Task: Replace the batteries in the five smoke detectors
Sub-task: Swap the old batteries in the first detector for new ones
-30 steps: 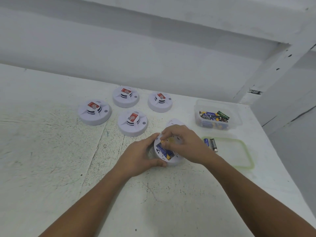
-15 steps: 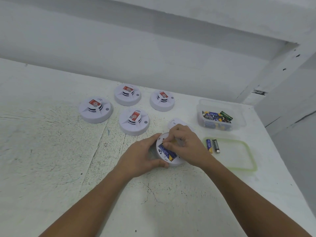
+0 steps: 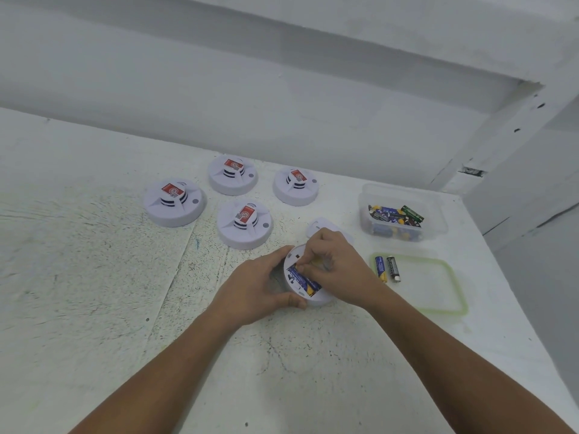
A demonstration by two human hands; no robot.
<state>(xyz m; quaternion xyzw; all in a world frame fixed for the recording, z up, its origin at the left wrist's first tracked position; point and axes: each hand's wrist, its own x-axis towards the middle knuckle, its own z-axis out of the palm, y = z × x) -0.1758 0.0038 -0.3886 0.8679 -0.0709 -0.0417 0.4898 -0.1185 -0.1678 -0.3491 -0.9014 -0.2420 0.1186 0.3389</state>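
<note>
In the head view, the left hand (image 3: 260,286) gripped the upturned smoke detector (image 3: 317,300) by its rim, thumb at the near edge and fingers round the far side, apparently to stop it sliding on the table (image 3: 94,277). The right hand (image 3: 340,267) curled over the open compartment, fingertips pinching the blue battery (image 3: 301,278) lying in it (seating it or lifting it, I couldn't tell). The detached cover (image 3: 316,226) lay just behind. Two batteries (image 3: 381,268) sat on the green-rimmed lid (image 3: 451,289), probably kept apart from the mixed ones in the clear tub (image 3: 404,194). Four other detectors (image 3: 244,227) waited face up nearby.
</note>
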